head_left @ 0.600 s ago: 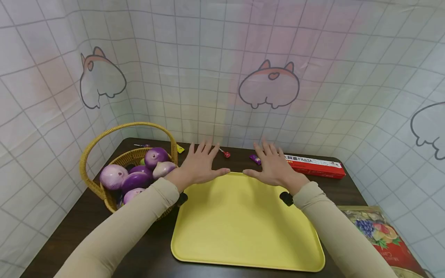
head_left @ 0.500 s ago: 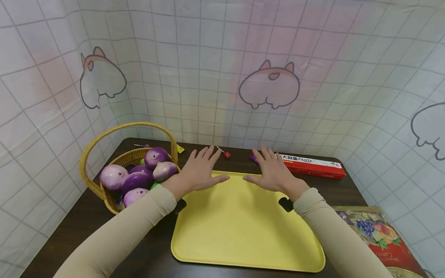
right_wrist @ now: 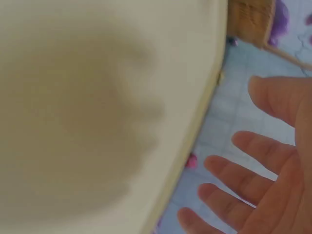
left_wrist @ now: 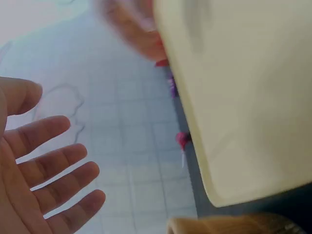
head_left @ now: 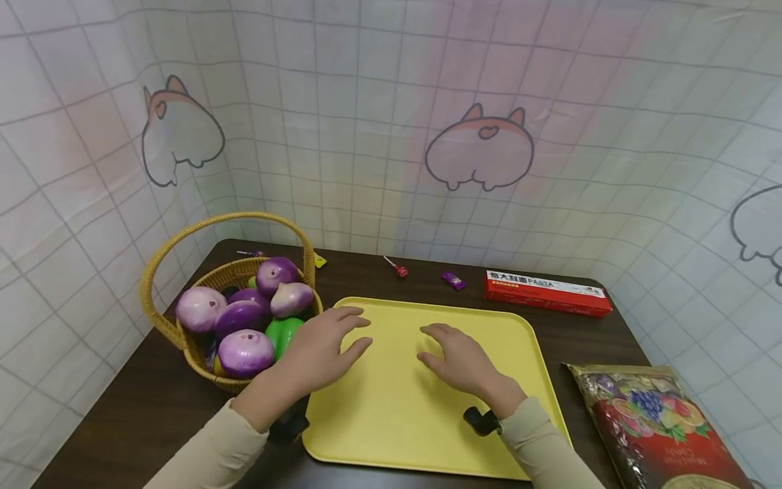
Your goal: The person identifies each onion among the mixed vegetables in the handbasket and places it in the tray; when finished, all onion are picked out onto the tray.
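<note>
A yellow tray (head_left: 391, 407) lies flat on the dark table (head_left: 134, 414); it also fills the left wrist view (left_wrist: 243, 97) and the right wrist view (right_wrist: 97, 107). My left hand (head_left: 324, 350) hovers palm down over the tray's left edge, fingers loosely spread (left_wrist: 53, 165), holding nothing. My right hand (head_left: 458, 356) hovers over the tray's middle, fingers relaxed (right_wrist: 253, 161), also holding nothing. A wicker basket (head_left: 165, 326) with several purple vegetables and a green one (head_left: 281, 333) stands just left of my left hand.
A red pasta box (head_left: 546, 292) lies behind the tray at the right. A lollipop (head_left: 398, 269) and a purple sweet (head_left: 453, 280) lie near the back wall. A red fruit-print bag (head_left: 654, 421) lies at the front right. Tiled cloth walls close off the back and sides.
Both hands have drawn back toward me from the tray's far edge to over its middle, and the fingers have relaxed. The view has tilted down slightly.
</note>
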A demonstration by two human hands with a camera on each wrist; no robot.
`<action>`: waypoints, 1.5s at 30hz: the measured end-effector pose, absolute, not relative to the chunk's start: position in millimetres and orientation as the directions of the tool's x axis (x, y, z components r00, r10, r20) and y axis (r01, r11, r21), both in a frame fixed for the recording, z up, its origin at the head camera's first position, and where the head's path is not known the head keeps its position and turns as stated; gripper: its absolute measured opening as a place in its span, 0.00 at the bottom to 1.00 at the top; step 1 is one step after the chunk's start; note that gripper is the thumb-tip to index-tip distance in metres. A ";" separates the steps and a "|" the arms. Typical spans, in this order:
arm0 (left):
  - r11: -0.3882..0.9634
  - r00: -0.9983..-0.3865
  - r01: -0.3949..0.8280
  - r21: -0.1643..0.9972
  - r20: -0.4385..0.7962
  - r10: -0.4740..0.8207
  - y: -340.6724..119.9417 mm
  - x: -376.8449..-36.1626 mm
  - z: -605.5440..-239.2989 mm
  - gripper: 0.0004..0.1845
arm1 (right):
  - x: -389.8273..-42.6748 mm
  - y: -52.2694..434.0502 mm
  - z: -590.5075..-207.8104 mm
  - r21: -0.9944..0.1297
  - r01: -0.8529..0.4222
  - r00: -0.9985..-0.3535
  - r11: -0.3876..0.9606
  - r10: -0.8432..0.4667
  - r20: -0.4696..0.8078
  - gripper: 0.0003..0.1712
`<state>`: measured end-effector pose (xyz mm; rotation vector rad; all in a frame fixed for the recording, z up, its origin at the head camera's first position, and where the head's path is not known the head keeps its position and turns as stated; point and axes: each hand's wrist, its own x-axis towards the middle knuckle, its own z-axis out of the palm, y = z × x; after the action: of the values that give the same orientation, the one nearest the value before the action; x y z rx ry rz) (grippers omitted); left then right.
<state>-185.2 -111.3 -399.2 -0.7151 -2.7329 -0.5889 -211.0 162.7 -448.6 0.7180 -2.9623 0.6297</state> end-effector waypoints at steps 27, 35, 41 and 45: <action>0.104 -0.679 0.033 0.994 0.099 -0.727 -292.9 -182.4 -432.0 0.15 | -223.6 -8.6 -443.7 -0.799 -0.404 -0.897 0.445 -0.363 0.252 0.37; -0.077 -0.878 -0.009 0.997 -0.044 -0.477 -317.5 -190.6 -447.6 0.07 | -245.1 -36.8 -441.7 -0.795 -0.369 -0.917 0.482 -0.330 0.226 0.47; 0.113 -0.860 -0.113 0.987 -0.041 -0.508 -318.3 -194.3 -460.6 0.29 | -254.1 -53.4 -443.7 -0.793 -0.349 -0.925 0.499 -0.321 0.205 0.50; 0.157 -0.841 -0.123 0.980 -0.019 -0.541 -315.5 -197.4 -474.3 0.32 | -253.5 -60.0 -449.5 -0.803 -0.318 -0.938 0.505 -0.294 0.186 0.50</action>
<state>-197.4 -315.5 -474.3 0.6359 -2.1030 -1.7302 -253.5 -60.0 -449.5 0.5490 -2.7025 1.4504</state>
